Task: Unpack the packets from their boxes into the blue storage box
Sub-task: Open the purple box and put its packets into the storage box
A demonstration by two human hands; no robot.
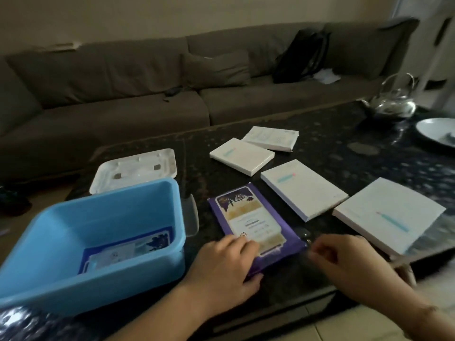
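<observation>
Now, left hand [227, 262] gripping purple packet's [256, 222] near edge, right hand [344, 259] loosely curled beside it, hands apart

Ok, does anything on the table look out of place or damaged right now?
Nothing looks damaged or spilled. The white boxes lie at loose angles, two overlapping at the far end, and the white lid sits upside down behind the blue storage box. The left hand holds the purple packet.

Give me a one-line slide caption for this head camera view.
Left hand grips a purple packet beside the blue storage box; four white boxes wait on the table.
</observation>
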